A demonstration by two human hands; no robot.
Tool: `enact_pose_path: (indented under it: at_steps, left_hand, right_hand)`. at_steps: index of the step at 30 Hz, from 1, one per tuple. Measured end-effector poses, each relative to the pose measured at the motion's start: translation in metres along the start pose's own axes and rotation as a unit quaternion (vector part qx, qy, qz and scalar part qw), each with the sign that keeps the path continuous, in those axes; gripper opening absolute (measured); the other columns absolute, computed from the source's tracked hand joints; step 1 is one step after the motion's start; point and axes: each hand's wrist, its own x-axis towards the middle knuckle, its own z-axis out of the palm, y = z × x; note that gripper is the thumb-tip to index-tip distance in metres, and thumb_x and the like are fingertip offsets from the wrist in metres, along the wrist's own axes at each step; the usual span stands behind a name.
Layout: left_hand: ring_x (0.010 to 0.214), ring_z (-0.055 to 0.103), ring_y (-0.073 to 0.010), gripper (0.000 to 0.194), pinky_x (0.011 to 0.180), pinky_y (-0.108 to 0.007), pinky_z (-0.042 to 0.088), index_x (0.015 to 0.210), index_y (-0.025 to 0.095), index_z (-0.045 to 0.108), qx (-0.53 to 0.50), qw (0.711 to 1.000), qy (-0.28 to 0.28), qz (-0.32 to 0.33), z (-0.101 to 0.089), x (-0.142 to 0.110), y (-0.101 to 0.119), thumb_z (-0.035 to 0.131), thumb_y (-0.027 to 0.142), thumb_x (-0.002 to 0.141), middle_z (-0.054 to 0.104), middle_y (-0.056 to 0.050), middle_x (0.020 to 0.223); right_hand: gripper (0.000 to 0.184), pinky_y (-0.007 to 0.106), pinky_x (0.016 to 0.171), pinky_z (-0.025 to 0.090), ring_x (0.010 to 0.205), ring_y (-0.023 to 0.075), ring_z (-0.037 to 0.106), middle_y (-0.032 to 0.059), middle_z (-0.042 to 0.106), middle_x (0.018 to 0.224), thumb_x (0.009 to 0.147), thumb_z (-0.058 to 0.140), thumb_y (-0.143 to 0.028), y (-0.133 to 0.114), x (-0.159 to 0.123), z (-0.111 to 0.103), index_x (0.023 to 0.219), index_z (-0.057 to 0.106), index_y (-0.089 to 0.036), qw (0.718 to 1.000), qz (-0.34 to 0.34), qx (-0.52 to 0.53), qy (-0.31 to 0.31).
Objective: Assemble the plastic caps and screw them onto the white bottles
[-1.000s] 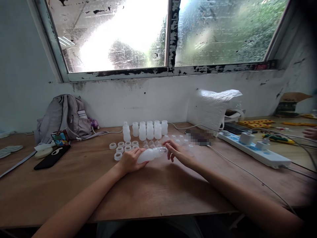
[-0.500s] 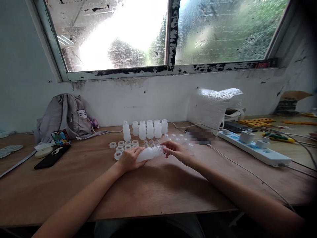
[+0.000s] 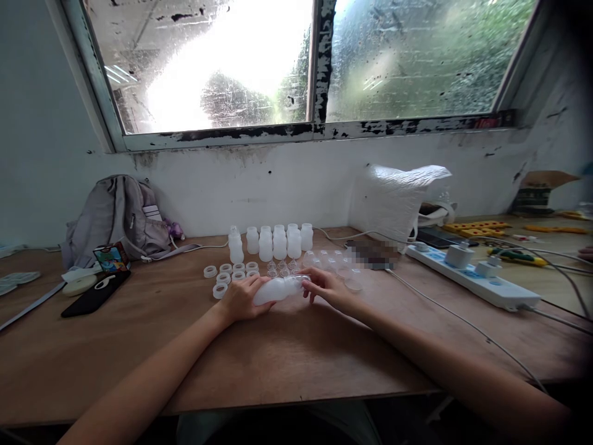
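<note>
My left hand point(image 3: 241, 298) is wrapped round a white plastic bottle point(image 3: 274, 289) lying on its side over the wooden table point(image 3: 287, 352). My right hand point(image 3: 327, 285) pinches the clear cap at the bottle's neck end point(image 3: 301, 282). Just behind stand several upright white bottles point(image 3: 273, 242) in a row. To their left lie several white rings point(image 3: 229, 273). Small clear nipples point(image 3: 281, 267) and clear caps point(image 3: 340, 262) sit beyond my hands.
A grey backpack point(image 3: 118, 219) leans on the wall at left, with a black phone point(image 3: 90, 295) and a small box point(image 3: 110, 256) near it. A white bag point(image 3: 398, 201), a power strip point(image 3: 472, 275) with cables and yellow parts point(image 3: 482, 227) lie at right. Another person's fingers point(image 3: 586, 252) show at far right.
My right hand has closed in from open fingers beside the bottle onto the cap at its neck. The left hand has kept its hold on the bottle.
</note>
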Motion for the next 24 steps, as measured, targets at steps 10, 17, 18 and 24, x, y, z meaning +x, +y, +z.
enact_pose_path:
  at_steps: [10,17,18,24]
  left_hand:
    - [0.077,0.059,-0.0178,0.043,0.066,-0.029,0.048,0.104,0.018,0.048,-0.049,0.997,-0.021,0.061,0.001,-0.010,-0.009,0.048,0.044,0.069,0.061,-0.006,0.091]
    - [0.070,0.059,-0.0181,0.042,0.061,-0.030,0.048,0.101,0.015,0.050,-0.058,0.994,-0.009,0.093,-0.001,-0.009,-0.005,0.049,0.042,0.068,0.061,-0.007,0.083]
    - [0.069,0.059,-0.0180,0.042,0.060,-0.030,0.049,0.101,0.015,0.050,-0.061,0.994,-0.003,0.091,-0.001,-0.009,-0.004,0.049,0.042,0.068,0.061,-0.007,0.082]
    - [0.071,0.059,-0.0187,0.042,0.060,-0.030,0.048,0.101,0.017,0.050,-0.084,0.992,0.040,0.083,-0.005,-0.012,-0.006,0.052,0.042,0.067,0.061,-0.008,0.086]
  right_hand:
    - [0.031,0.024,0.056,0.044,0.061,0.0118,0.054,0.0012,0.056,0.070,0.075,0.052,-0.040,0.011,-0.008,0.011,0.093,0.048,-0.016,0.999,-0.008,-0.018,-0.047]
    - [0.030,0.022,0.055,0.040,0.065,0.0120,0.050,0.0021,0.055,0.077,0.075,0.050,-0.042,0.005,-0.012,0.013,0.091,0.052,-0.017,0.995,-0.053,-0.072,-0.044]
    - [0.030,0.021,0.055,0.039,0.064,0.0118,0.050,0.0020,0.055,0.076,0.075,0.050,-0.042,0.004,-0.012,0.013,0.092,0.051,-0.016,0.994,-0.057,-0.078,-0.040]
    - [0.032,0.022,0.054,0.041,0.063,0.0120,0.052,0.0032,0.056,0.073,0.076,0.049,-0.041,0.001,-0.011,0.019,0.096,0.050,-0.015,0.993,-0.076,-0.087,-0.023]
